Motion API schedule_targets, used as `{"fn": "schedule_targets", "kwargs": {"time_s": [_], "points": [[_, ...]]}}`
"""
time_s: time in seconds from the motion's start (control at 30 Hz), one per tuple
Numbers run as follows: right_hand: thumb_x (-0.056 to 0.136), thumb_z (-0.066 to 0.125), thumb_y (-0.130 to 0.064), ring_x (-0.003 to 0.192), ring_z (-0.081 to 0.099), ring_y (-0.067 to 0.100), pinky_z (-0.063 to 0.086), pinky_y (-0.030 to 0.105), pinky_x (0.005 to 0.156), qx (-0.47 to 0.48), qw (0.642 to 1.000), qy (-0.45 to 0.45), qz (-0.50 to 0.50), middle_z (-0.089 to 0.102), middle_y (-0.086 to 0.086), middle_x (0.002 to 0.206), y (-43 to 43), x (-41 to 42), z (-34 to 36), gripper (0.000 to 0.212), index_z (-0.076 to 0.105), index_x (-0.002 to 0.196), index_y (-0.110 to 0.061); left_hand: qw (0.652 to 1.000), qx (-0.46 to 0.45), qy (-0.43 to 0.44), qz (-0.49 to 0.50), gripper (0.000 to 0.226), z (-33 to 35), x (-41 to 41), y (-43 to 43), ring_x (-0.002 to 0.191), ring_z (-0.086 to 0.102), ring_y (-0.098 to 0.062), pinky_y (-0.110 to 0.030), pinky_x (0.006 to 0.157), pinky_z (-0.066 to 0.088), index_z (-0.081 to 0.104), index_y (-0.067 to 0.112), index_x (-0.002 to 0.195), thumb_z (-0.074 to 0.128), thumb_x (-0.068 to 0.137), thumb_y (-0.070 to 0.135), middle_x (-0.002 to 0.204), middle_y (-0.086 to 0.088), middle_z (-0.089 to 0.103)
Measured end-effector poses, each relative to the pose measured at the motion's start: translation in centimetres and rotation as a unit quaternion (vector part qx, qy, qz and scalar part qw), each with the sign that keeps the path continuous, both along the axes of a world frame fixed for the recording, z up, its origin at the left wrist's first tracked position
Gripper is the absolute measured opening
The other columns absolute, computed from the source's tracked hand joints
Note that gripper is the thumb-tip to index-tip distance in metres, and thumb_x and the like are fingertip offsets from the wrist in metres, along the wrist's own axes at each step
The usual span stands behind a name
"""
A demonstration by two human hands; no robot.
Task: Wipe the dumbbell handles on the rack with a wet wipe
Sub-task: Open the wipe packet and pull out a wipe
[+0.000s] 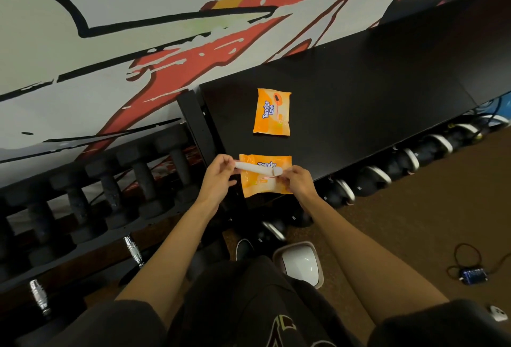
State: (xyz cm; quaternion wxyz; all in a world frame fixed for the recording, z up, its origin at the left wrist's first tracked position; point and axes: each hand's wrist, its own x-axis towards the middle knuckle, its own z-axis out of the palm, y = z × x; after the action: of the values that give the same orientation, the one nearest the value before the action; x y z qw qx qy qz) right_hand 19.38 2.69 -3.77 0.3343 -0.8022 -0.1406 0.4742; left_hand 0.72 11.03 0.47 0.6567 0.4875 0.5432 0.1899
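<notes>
- A white, soft, folded wet wipe [258,171] is held stretched between both hands, just above the nearer orange plastic wipe packet [266,178] on the black flat shelf top [359,92].
- Left hand [218,173]: fingers pinched on the wipe's 9 o'clock end. Right hand [300,182]: fingertips pinched on its 3 o'clock end; whether the packet flap is also touched can't be told.
- A second orange plastic packet [272,111] lies flat at approx. 12 o'clock from the held one, well apart, untouched.
- Handling, as judged: the wipe is v. light, limp and damp, so it is likely to cling to itself and tear if pulled hard. It is best taken by its edges and opened out w/ both hands, then bunched in one palm for rubbing.
- The packet is light and slick; it may slide or lift w/ the wipe unless held down.
- The dark hex-ended dumbbells [141,178] sit on the black metal rack [83,244] at approx. 9 o'clock from the hands, w/ dark handles; ribbed chrome dumbbell handles [132,249] are seen on a lower tier at approx. 7 o'clock.
- Dumbbells are judged heavy and rigid; no lifting should be needed, as the wipe can be wrapped round each handle between the heads.
- No handle is being wiped at this moment.
</notes>
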Motion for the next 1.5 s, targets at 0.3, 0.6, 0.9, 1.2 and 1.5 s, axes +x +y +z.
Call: {"fn": "schedule_targets", "kwargs": {"time_s": [0.3, 0.6, 0.9, 1.2, 1.5], "points": [[0.095, 0.05, -0.017, 0.068, 0.05, 0.016, 0.035, 0.027, 0.056, 0.017, 0.994, -0.084, 0.064, 0.056, 0.004, 0.074, 0.6, 0.2, 1.5, 0.024, 0.058, 0.074, -0.01, 0.99, -0.073, -0.09, 0.077, 0.02, 1.7, 1.1, -0.6, 0.099, 0.07, -0.024, -0.044, 0.082, 0.058, 0.048, 0.014, 0.089, 0.037, 0.105, 0.018, 0.111, -0.007, 0.062], [0.067, 0.081, -0.038, 0.131, 0.037, 0.026, 0.036, 0.045, 0.108, 0.009, 0.943, -0.161, 0.291, 0.037, 0.006, 0.145, -2.0, -1.6, 0.5, 0.064, 0.058, 0.124, -0.021, 0.988, 0.052, 0.126, -0.077, 0.02, 0.3, 1.9, -2.3, 0.088, 0.069, -0.013, -0.023, 0.071, 0.047, 0.051, 0.017, 0.091, 0.037, 0.103, 0.024, 0.1, -0.004, 0.063], [0.088, 0.064, -0.039, 0.15, 0.002, 0.03, 0.014, 0.059, 0.117, -0.064, 0.891, -0.281, 0.351, -0.001, 0.008, 0.163, -2.7, -1.6, -0.9, 0.084, 0.014, 0.153, -0.025, 0.992, 0.116, 0.047, 0.016, 0.017, 2.9, 1.0, -1.3, 0.097, 0.059, -0.019, -0.036, 0.09, 0.051, 0.054, 0.014, 0.093, 0.041, 0.102, 0.019, 0.093, 0.0, 0.057], [0.087, 0.063, -0.03, 0.148, -0.01, 0.04, 0.008, 0.059, 0.117, -0.153, 0.87, -0.27, 0.384, -0.013, 0.017, 0.161, -1.5, 1.7, 1.0, 0.091, 0.003, 0.154, -0.018, 0.996, 0.043, -0.055, 0.048, 0.02, 6.0, -0.1, -0.5, 0.08, 0.066, -0.017, -0.031, 0.071, 0.056, 0.053, 0.012, 0.092, 0.037, 0.104, 0.018, 0.092, -0.004, 0.063], [0.087, 0.059, -0.009, 0.119, 0.057, 0.023, 0.043, 0.04, 0.103, 0.193, 0.926, 0.29, 0.148, 0.063, 0.009, 0.126, -3.0, -3.3, 11.3, 0.045, 0.058, 0.132, -0.011, 0.993, -0.005, -0.093, -0.074, 0.023, 7.2, -0.5, -4.2, 0.063, 0.046, -0.011, -0.023, 0.055, 0.039, 0.056, 0.02, 0.081, 0.045, 0.1, 0.016, 0.07, 0.003, 0.051]]}}
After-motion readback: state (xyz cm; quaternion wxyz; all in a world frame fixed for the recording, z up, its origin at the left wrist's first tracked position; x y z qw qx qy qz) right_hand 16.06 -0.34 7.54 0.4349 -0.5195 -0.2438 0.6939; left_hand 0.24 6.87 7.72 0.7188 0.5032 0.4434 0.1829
